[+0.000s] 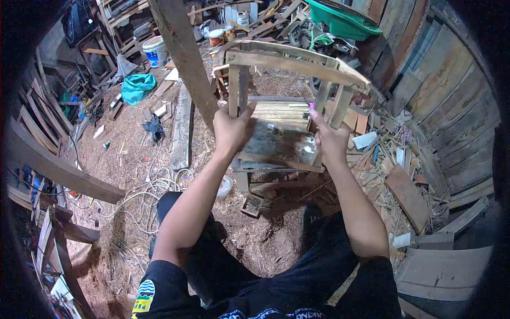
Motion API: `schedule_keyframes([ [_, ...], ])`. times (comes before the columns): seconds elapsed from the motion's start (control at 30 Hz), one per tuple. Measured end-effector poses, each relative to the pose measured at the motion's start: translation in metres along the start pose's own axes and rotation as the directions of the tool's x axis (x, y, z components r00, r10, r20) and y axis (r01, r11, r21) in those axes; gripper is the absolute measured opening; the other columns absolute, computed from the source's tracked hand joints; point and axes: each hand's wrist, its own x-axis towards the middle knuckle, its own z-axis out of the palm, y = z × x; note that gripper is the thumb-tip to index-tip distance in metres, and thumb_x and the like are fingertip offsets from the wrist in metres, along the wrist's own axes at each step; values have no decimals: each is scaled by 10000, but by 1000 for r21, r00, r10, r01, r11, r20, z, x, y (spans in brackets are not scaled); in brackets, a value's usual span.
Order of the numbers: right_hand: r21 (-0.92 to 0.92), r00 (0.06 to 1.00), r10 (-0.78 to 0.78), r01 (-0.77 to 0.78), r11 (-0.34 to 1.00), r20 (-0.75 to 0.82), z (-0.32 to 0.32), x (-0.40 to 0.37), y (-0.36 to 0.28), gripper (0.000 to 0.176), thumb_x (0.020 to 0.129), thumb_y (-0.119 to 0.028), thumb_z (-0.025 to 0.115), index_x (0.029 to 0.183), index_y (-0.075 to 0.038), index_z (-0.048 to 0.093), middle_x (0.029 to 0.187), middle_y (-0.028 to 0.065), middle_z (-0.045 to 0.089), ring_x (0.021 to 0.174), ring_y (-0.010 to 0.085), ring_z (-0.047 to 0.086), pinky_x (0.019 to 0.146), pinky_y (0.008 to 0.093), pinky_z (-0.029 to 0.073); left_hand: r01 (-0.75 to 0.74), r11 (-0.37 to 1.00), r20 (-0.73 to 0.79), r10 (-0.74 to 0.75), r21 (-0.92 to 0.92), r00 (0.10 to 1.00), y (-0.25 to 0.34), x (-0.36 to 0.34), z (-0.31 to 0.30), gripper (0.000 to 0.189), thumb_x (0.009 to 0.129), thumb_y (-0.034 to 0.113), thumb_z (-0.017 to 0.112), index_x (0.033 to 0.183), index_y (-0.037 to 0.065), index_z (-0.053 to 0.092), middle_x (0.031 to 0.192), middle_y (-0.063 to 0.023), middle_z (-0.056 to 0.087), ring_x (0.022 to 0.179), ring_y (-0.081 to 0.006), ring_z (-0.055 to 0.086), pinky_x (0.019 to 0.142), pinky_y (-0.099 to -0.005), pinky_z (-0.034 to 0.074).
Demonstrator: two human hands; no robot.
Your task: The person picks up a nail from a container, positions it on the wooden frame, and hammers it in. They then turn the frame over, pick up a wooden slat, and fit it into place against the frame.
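Observation:
A pale wooden frame (297, 63) with slightly curved top rails and upright posts stands tilted in front of me. My left hand (231, 132) is closed around its left post. On the other side my right hand (333, 139) wraps the right post, its thumb pointing up. A small pink item (312, 107) shows at that thumb; its kind is too small to make out. Between my hands lie several thin wooden slats (280, 115), side by side. Nearer to me is a dark, stained board (276, 142) with white smudges, on a low wooden stand (241, 181).
A thick wooden post (186, 58) slants down left of the frame. Looped pale cord (151, 196) lies on the sawdust floor (125, 165). A teal bag (138, 87) and a white-and-blue bucket (155, 52) stand back left. Wood scraps (406, 196) and a green wheelbarrow (342, 20) are on the right.

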Motion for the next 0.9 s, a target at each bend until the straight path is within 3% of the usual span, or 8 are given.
schedule_keyframes([
  [0.03,49,997,-76,76,996,8,1,1,7,212,850,-174,777,847,-46,609,613,-5,538,415,64,430,364,233,329,-10,1000,-43,9,-22,999,1,-2,2,289,882,230,708,778,-39,691,638,-89,659,638,-119,602,601,-345,485],
  [0.17,89,997,-76,78,993,-22,-4,3,4,239,875,-157,726,747,-72,543,529,-14,486,366,77,400,348,256,314,-28,999,-42,29,21,999,5,-4,1,299,894,211,684,754,-52,662,614,-85,639,590,-120,571,566,-362,466],
  [0.23,114,996,-89,89,990,-6,-7,4,2,239,879,-135,699,727,-71,526,519,-15,473,362,75,393,346,259,310,-131,991,-35,131,-14,991,-1,-4,1,300,901,183,664,722,-57,638,568,-69,596,546,-117,525,534,-364,436],
  [0.6,140,994,-42,28,990,97,-16,2,-10,182,891,-62,622,758,-62,498,506,-26,427,362,75,367,347,259,293,-86,982,72,100,-166,992,-4,-3,-5,310,908,141,637,648,-15,570,549,-2,529,521,-81,459,484,-322,368],
  [0.67,252,989,-47,11,968,139,-17,0,-10,186,891,-59,625,764,-69,489,518,-31,420,373,72,367,351,260,297,-76,984,109,94,-159,990,-5,-5,-9,311,908,139,638,643,-7,565,547,6,520,520,-76,454,481,-314,362],
  [0.73,236,994,4,-29,971,107,-14,-1,-7,183,890,-60,630,775,-72,487,526,-34,414,386,70,370,358,258,303,-104,978,122,127,-181,984,3,-4,-8,295,906,139,643,656,1,569,551,17,517,516,-78,446,477,-315,360],
  [0.77,245,993,-45,16,969,111,-13,0,-3,185,892,-64,630,774,-74,487,524,-35,414,387,72,372,359,260,305,-36,966,149,76,-255,986,6,-7,-7,278,904,145,652,673,8,579,562,22,524,516,-78,443,477,-306,359],
  [0.9,184,980,-35,-1,983,195,-16,5,3,219,912,-129,646,764,-94,488,525,-36,418,396,83,386,381,272,338,-64,981,128,89,-185,988,-8,-7,-7,259,906,156,658,700,11,599,587,12,543,493,-77,445,452,-293,349],
])
